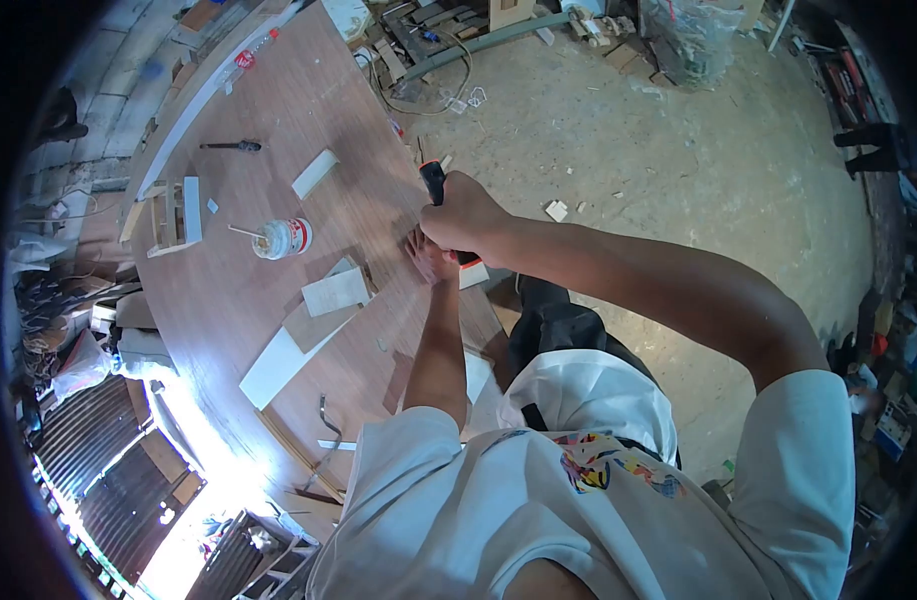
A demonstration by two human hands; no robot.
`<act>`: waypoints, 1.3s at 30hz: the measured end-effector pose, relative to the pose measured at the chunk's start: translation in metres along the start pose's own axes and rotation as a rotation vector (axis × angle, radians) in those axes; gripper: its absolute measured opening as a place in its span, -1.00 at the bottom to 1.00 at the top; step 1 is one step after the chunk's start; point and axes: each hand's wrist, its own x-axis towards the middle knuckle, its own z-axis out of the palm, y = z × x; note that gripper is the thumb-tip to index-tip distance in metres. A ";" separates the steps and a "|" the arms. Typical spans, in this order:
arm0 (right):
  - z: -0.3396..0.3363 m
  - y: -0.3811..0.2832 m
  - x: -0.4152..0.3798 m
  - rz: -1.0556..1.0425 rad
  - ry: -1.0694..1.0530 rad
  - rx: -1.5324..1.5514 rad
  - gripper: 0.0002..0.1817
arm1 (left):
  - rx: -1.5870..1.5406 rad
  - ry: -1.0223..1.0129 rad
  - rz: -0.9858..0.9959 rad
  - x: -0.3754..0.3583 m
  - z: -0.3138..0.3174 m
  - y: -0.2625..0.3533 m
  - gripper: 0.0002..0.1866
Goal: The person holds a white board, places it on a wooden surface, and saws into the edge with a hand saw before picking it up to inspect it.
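Observation:
My right hand [465, 212] is wrapped round a black-and-orange tool [433, 182] at the table's edge. One end of the tool sticks out above my fist; a black-and-orange part also shows below it. Just under that fist, my left hand [431, 258] lies low on the brown tabletop [353, 215] with its fingers stretched out. Part of the left hand is hidden by the right. A pale board piece [473, 275] pokes out beside my left wrist.
To the left stand a jar [281, 238] with a stick in it and a small wooden frame [176, 217]. White boards [335, 292], a loose white block [315, 174] and a dark slim tool [230, 146] lie on the table. Scraps [556, 210] litter the floor.

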 end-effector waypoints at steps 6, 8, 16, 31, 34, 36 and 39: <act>0.037 -0.023 0.036 0.132 -0.099 0.153 -0.70 | -0.015 0.034 -0.082 -0.010 -0.013 0.008 -0.52; 0.047 -0.027 0.022 0.085 -0.105 0.076 -0.71 | 0.053 0.088 0.011 0.003 -0.029 0.017 -0.51; 0.001 -0.021 0.019 0.026 -0.135 0.058 -0.96 | 0.173 0.057 0.113 0.010 -0.011 0.026 -0.61; 0.028 0.097 0.097 -0.324 0.106 -0.189 -0.77 | 0.020 -0.021 0.318 0.012 -0.017 0.015 -0.64; 0.028 0.086 0.096 -0.058 -0.008 -0.108 -0.86 | 0.021 -0.018 0.150 0.014 -0.015 0.024 -0.70; 0.031 0.084 0.090 -0.022 0.001 -0.043 -0.93 | 0.022 -0.044 0.142 0.017 -0.020 0.029 -0.71; 0.032 0.088 0.091 -0.044 0.049 -0.057 -0.94 | 0.077 -0.087 0.165 0.013 -0.022 0.033 -0.71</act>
